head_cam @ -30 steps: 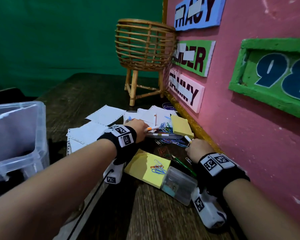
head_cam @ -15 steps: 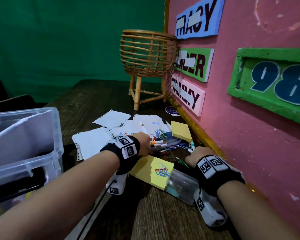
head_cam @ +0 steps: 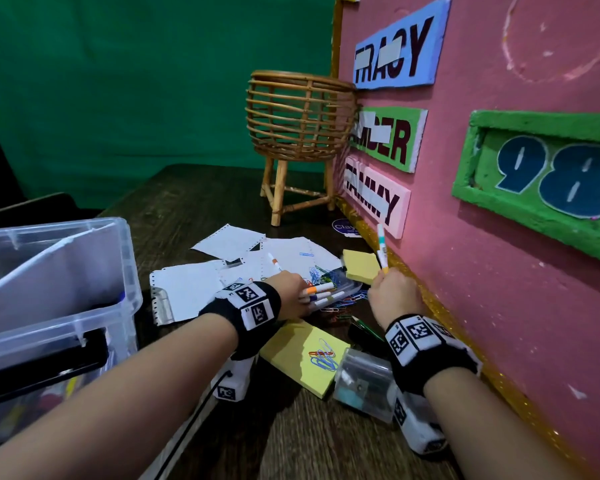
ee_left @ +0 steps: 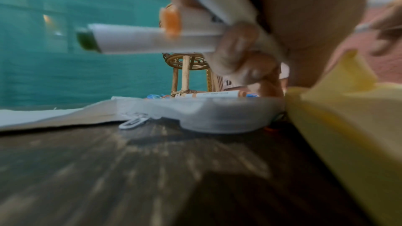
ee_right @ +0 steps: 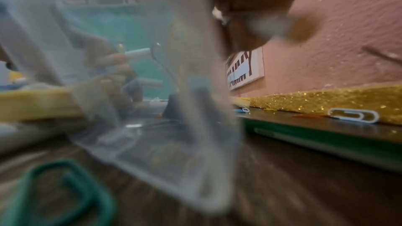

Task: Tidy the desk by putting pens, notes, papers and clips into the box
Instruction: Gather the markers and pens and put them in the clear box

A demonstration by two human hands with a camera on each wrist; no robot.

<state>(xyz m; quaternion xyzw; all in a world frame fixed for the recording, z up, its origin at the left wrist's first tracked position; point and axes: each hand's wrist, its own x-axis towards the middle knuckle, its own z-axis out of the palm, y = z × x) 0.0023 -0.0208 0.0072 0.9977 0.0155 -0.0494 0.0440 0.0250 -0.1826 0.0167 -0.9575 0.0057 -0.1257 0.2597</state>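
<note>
My left hand [head_cam: 291,296] grips a bundle of white marker pens [head_cam: 321,294] with orange and blue caps, low over the paper-clip pile [head_cam: 326,276]; in the left wrist view its fingers [ee_left: 237,57] curl round the pens [ee_left: 152,40]. My right hand [head_cam: 392,291] pinches one pen [head_cam: 381,245] with a teal band, held nearly upright beside the pink wall. The clear plastic box [head_cam: 84,306] stands at the left. White papers [head_cam: 187,289] lie between box and hands. One yellow note pad [head_cam: 361,266] lies by the right hand, another [head_cam: 291,362] nearer me carries clips [head_cam: 323,356].
A small clear case [head_cam: 364,386] lies by my right wrist and fills the right wrist view [ee_right: 152,109]. A rattan basket stand [head_cam: 298,126] is at the back. Loose clips [ee_right: 354,115] and a green pen [ee_right: 326,140] lie along the wall's gold strip.
My right hand has lifted a pen off the desk and now holds it upright. My left hand has gathered more pens into its grip.
</note>
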